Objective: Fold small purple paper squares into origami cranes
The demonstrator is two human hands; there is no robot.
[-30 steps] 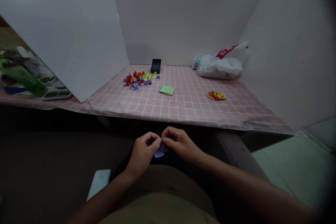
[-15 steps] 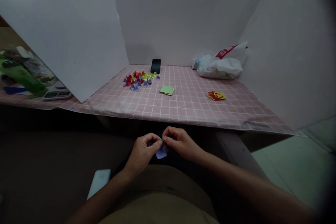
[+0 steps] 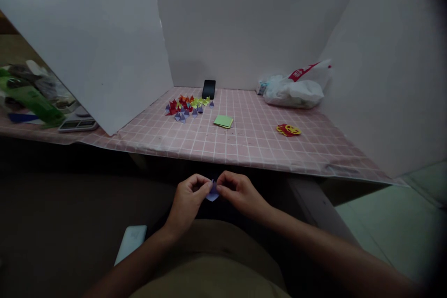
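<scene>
Between my two hands, just below the table's front edge, is a small folded purple paper with a pointed top. My left hand pinches its left side between thumb and forefinger. On the opposite side my right hand is closed in a pinch on the paper too. On the table at left sits a cluster of small folded paper pieces in red, orange, yellow and purple. A stack of square paper sheets, green on top, lies near the middle.
Red and yellow cut-out shapes lie at right on the checked pink tablecloth. Behind them rests a white plastic bag. A black phone leans at the back. White panels surround the table. Below left is a pale power-bank-like block.
My hands have moved slightly apart at the fingertips. The purple paper now shows a pointed top between them, where before only its lower flap showed. The view has shifted slightly.
</scene>
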